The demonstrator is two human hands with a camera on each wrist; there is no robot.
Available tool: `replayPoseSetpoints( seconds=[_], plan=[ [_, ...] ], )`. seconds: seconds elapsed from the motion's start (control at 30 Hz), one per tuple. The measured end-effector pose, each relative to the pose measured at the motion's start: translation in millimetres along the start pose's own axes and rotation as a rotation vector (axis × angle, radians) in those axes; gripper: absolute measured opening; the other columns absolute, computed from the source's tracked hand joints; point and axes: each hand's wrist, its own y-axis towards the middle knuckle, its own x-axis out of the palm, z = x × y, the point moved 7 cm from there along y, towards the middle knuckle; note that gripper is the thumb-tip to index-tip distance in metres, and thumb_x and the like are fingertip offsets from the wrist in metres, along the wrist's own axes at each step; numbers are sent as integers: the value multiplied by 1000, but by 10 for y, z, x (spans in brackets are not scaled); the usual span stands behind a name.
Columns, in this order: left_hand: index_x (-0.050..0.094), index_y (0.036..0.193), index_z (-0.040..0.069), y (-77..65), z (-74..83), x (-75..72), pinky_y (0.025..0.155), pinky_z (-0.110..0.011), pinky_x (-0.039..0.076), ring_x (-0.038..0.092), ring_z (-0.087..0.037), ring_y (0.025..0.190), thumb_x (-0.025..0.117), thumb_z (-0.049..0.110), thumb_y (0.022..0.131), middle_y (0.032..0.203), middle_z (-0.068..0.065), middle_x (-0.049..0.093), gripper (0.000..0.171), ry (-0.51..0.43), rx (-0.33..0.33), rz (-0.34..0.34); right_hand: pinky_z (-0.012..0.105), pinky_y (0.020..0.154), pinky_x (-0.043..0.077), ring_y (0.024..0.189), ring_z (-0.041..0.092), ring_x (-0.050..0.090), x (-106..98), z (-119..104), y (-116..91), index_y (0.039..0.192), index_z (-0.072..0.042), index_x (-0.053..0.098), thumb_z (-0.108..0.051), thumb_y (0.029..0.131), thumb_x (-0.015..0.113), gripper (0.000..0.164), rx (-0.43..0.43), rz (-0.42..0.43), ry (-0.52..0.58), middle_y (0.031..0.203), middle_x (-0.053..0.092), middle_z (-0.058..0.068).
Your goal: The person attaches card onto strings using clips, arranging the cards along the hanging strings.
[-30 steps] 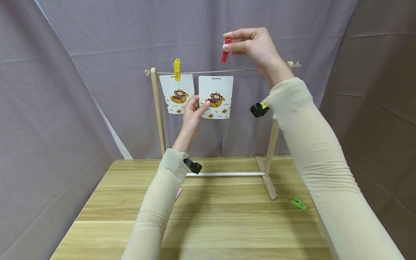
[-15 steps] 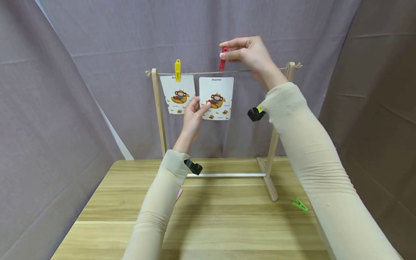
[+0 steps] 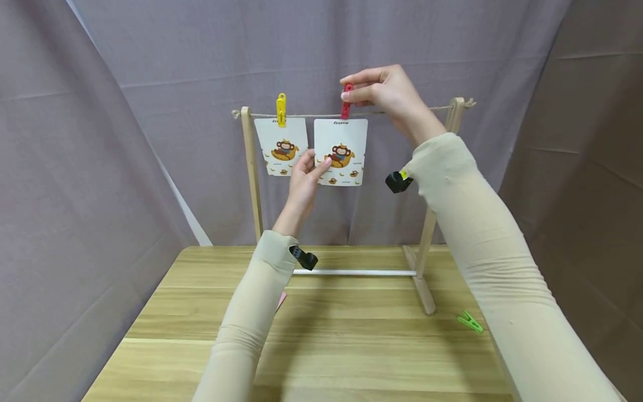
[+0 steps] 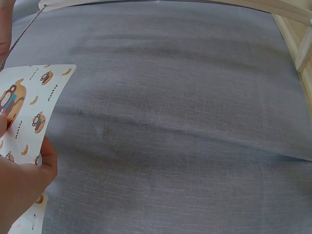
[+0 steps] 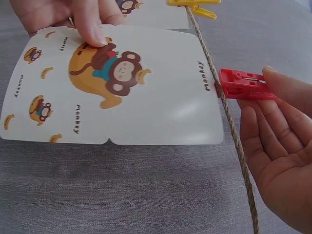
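Note:
My left hand [image 3: 304, 181] pinches a white card [image 3: 341, 134] with a monkey print by its left edge, thumb in front and fingers behind. The card's top edge lies along the rope [image 5: 233, 126]. Above it, my right hand [image 3: 389, 97] pinches a red clothespin [image 5: 243, 84] by its upper end. In the right wrist view the clothespin's tip is right at the rope and the card's top edge. To the left, a second monkey card [image 3: 281, 139] hangs from the rope under a yellow clothespin [image 3: 281, 110].
The rope runs between two wooden posts [image 3: 252, 167] of a stand with a white lower bar [image 3: 356, 272]. A green clothespin [image 3: 470, 321] lies on the wooden table [image 3: 372, 346] at the right. Something pink [image 3: 281, 300] shows beside the left sleeve. A grey curtain [image 3: 166, 72] hangs behind.
My right hand has lowered the red clothespin from above the rope down to the card's top edge. The left hand keeps holding the card in nearly the same place.

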Motion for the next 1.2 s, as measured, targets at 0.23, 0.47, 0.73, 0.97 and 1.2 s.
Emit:
replayPoseSetpoints(
  seconds=[0.23, 0.47, 0.73, 0.97, 1.2],
  plan=[
    [62, 109, 4, 28, 50, 38, 84, -27, 51, 63, -12, 93, 65, -1, 95, 100, 0, 68, 15, 2, 24, -10, 32, 89, 49, 85, 13, 63, 18, 16, 4, 123, -6, 72, -9, 84, 82, 41, 18, 2, -35, 95, 74, -4],
    [62, 110, 2, 24, -4, 53, 84, -26, 51, 63, -11, 92, 64, -2, 95, 99, 1, 68, 16, 0, 24, -9, 28, 88, 52, 88, 14, 67, 58, 67, -5, 126, -4, 70, -10, 85, 81, 42, 36, -16, -37, 96, 75, -2],
    [62, 108, 5, 36, -25, 56, 84, -26, 51, 63, -13, 93, 65, -1, 95, 100, 0, 68, 14, -14, 0, -7, 27, 82, 51, 83, 13, 66, 87, 86, 6, 126, -4, 70, -11, 86, 80, 42, 41, -20, -75, 92, 75, -4],
    [62, 108, 6, 40, -6, 55, 83, -26, 51, 62, -13, 93, 65, -1, 96, 100, 0, 67, 14, -10, -2, -7, 27, 86, 51, 88, 13, 68, 107, 84, 20, 125, -8, 71, -13, 85, 82, 42, 64, -30, -69, 94, 76, -3],
    [62, 110, 4, 35, -8, 64, 84, -27, 52, 63, -13, 93, 64, -2, 95, 101, -1, 68, 16, -20, 0, -7, 27, 85, 51, 85, 11, 69, 108, 83, 15, 125, -7, 71, -11, 84, 82, 43, 89, -32, -65, 93, 76, -4]
  ],
)
